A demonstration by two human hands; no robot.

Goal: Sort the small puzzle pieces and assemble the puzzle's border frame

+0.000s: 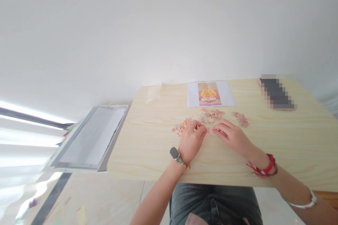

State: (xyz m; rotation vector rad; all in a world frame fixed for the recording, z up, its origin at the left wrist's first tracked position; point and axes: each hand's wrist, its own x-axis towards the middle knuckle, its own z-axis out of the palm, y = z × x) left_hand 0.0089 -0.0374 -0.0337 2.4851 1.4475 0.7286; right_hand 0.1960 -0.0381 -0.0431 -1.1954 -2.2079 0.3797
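Head view: left hand (191,140) and right hand (232,136) rest on the tabletop (148,140), fingers pinched on small puzzle pieces (210,130) meeting between them. Loose pieces (211,115) lie just beyond; farther off, a reference picture (210,93); far right, a phone (277,93).

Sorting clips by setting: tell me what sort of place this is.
Probably a room at home or a study corner: a light wooden table against a plain white wall, loose puzzle pieces, and a reference picture.
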